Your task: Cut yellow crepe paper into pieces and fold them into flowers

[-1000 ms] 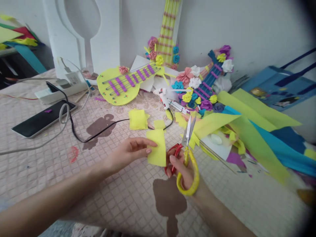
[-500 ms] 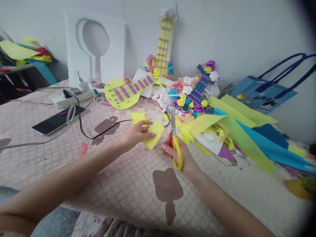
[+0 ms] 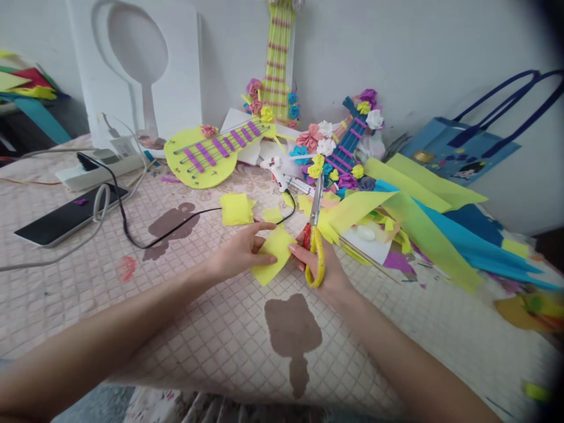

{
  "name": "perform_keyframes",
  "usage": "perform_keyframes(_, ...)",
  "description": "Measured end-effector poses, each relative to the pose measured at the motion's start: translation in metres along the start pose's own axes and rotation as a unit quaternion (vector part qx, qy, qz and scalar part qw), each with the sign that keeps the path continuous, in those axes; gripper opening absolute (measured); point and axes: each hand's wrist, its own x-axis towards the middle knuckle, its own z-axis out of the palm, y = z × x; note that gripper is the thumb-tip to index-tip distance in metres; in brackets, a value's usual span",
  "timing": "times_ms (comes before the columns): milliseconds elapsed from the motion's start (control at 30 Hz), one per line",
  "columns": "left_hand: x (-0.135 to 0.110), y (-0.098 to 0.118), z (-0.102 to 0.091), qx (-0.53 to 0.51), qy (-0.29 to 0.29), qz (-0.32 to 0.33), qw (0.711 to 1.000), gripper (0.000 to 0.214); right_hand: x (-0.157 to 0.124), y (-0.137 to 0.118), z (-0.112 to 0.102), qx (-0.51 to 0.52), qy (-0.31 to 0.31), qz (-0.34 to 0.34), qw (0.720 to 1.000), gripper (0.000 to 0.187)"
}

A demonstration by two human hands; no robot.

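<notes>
Between the thumb and fingers of my left hand is a yellow paper square, held just above the table. My right hand grips scissors with one red and one yellow handle, blades pointing away from me. The right thumb and fingertips touch the square's right corner. Beyond the left hand lies a stack of yellow paper squares. A smaller yellow scrap rests close to the cord.
A white glue gun trails a black cord. Behind stand a yellow paper guitar and a blue one with paper flowers. Yellow and blue paper strips spread at right, near a blue bag. A phone and power strip lie left.
My left hand has moved toward me with the yellow square, away from the stack. My right fingers now touch its corner. The view has shifted slightly.
</notes>
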Motion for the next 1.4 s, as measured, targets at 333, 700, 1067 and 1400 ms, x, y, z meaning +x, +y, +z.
perform_keyframes(333,0.0023,-0.0030,0.0039,0.003,0.037,-0.012,0.999,0.054,-0.0010,0.0037,0.0017,-0.032,-0.008,0.003,0.999,0.034)
perform_keyframes(700,0.0002,-0.0003,0.0050,-0.030,0.021,-0.062,0.997,0.033,-0.0002,0.0018,0.0021,-0.035,0.018,0.002,0.999,0.029)
perform_keyframes(1067,-0.0004,-0.0001,0.0041,-0.035,0.015,-0.069,0.997,0.032,0.0001,0.0034,0.0011,-0.024,0.024,0.002,0.999,0.031)
perform_keyframes(1400,0.0009,-0.0033,0.0021,-0.044,0.032,-0.051,0.997,0.032,-0.0055,0.0037,0.0048,-0.024,-0.026,0.020,0.999,0.032)
